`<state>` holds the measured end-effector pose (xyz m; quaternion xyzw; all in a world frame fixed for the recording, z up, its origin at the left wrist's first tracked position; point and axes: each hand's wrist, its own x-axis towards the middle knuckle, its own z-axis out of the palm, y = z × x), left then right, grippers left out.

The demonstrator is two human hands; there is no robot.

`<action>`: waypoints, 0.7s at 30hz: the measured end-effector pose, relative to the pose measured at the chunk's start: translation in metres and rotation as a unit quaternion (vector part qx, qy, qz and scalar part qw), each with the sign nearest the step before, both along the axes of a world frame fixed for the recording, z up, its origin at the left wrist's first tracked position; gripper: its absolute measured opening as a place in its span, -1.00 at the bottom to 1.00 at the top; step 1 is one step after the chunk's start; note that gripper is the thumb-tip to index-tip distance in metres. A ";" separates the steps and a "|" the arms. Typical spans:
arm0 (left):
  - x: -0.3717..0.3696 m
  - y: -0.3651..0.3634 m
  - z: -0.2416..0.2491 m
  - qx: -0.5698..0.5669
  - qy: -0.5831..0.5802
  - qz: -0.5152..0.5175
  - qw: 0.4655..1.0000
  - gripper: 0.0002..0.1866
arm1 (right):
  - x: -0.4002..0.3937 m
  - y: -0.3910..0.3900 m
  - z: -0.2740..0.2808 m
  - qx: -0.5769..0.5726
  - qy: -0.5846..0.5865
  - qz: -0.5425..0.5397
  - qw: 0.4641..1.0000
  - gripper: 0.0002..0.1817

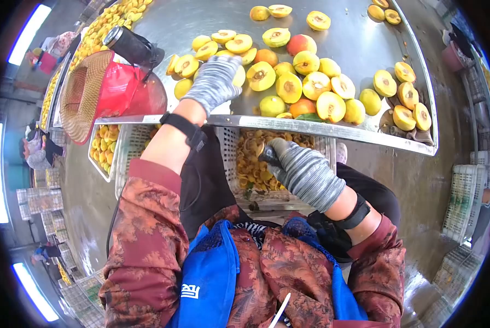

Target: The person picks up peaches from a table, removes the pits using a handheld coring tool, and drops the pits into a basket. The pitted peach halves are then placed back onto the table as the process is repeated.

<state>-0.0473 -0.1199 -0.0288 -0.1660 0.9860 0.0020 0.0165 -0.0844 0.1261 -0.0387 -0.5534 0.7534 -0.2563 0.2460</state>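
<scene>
Over the metal table point(223, 119), my left hand point(215, 81) in a striped grey glove is among halved yellow fruits point(186, 65); its fingertips are blurred, and a fruit half point(238, 76) shows beside them. My right hand point(305, 169), gloved alike, hangs below the table edge with fingers curled around something small and dark that I cannot make out. Under it is a white crate point(326, 146) with orange-yellow fruit pieces point(250, 164). Whole and halved fruits point(316, 86) lie right of my left hand, several with pits showing.
A straw hat point(81, 98), a red bag point(116, 90) and a black flask point(133, 48) sit at the table's left. More fruit halves point(407, 95) lie by the right rim. A crate of fruits point(104, 145) stands below left. People point(40, 147) are in the left background.
</scene>
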 end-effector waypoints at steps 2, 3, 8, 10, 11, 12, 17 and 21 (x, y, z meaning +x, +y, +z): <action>0.005 0.008 0.021 0.238 0.121 0.085 0.960 -0.42 | -0.001 -0.001 0.012 -0.074 -0.103 -0.044 0.991 -0.71; 0.012 0.007 0.018 0.234 0.118 0.084 0.961 -0.42 | -0.001 -0.002 0.011 -0.077 -0.105 -0.045 0.990 -0.71; 0.047 0.046 0.026 0.840 0.372 0.122 0.376 -0.51 | 0.009 -0.014 0.017 -0.181 -0.222 -0.118 0.951 -0.57; 0.052 0.062 0.022 0.850 0.385 0.137 0.331 -0.53 | 0.015 -0.021 0.012 -0.202 -0.201 -0.111 0.952 -0.57; 0.054 0.069 0.019 0.853 0.388 0.129 0.325 -0.54 | 0.016 -0.022 0.012 -0.201 -0.202 -0.111 0.952 -0.57; 0.057 0.074 0.018 0.855 0.391 0.119 0.319 -0.54 | 0.017 -0.024 0.015 -0.186 -0.214 -0.113 0.953 -0.57; 0.064 0.093 0.026 0.842 0.400 0.119 0.341 -0.56 | 0.019 -0.029 0.020 -0.147 -0.209 -0.125 0.959 -0.53; 0.068 0.103 0.028 0.845 0.395 0.103 0.347 -0.58 | 0.021 -0.028 0.021 -0.103 -0.192 -0.122 0.968 -0.48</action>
